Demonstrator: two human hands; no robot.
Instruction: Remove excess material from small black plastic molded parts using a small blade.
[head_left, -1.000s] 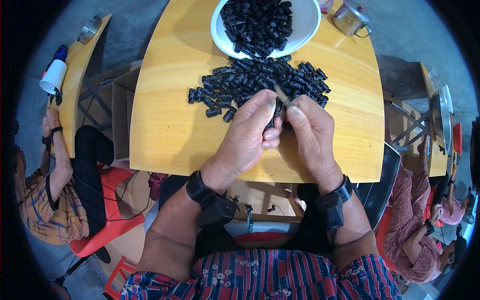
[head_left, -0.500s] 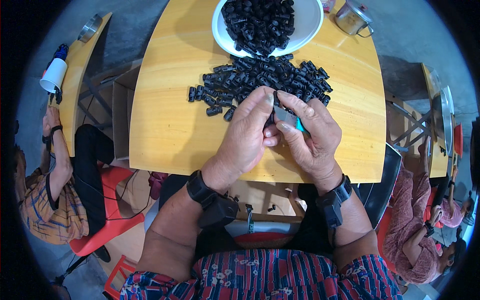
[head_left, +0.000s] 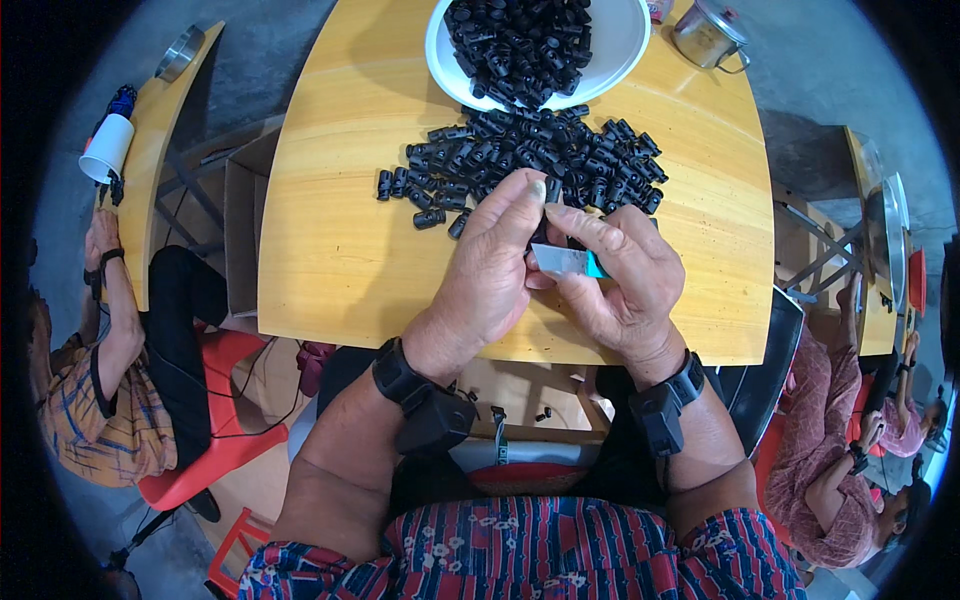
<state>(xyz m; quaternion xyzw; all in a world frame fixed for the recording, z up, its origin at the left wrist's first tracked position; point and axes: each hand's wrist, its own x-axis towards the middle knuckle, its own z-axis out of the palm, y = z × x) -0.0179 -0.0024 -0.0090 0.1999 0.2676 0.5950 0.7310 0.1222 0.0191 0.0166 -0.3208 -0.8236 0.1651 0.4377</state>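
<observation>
My left hand [head_left: 487, 255] pinches a small black plastic cord lock [head_left: 553, 188] between thumb and fingers, over the near part of the table. My right hand [head_left: 635, 280] is closed on a utility knife [head_left: 562, 260] with a broad grey blade and a teal part by the fingers. Its blade lies across the gap between my hands, pointing at the left fingers; whether it touches the cord lock is hidden. Just beyond my hands a loose pile of similar black cord locks [head_left: 590, 150] spreads over the wooden table [head_left: 340, 230].
At the far edge stands a white basin [head_left: 436, 62] heaped with more black parts. A metal mug [head_left: 705, 38] is at the far right corner. Other people sit at tables on the left and right, with a white cup [head_left: 107, 150] on the left table. A cardboard box [head_left: 245, 220] stands beside my table.
The knife blade has turned and come lower and nearer, showing more of its flat face. My right fingers have shifted slightly; my left hand still pinches the cord lock.
</observation>
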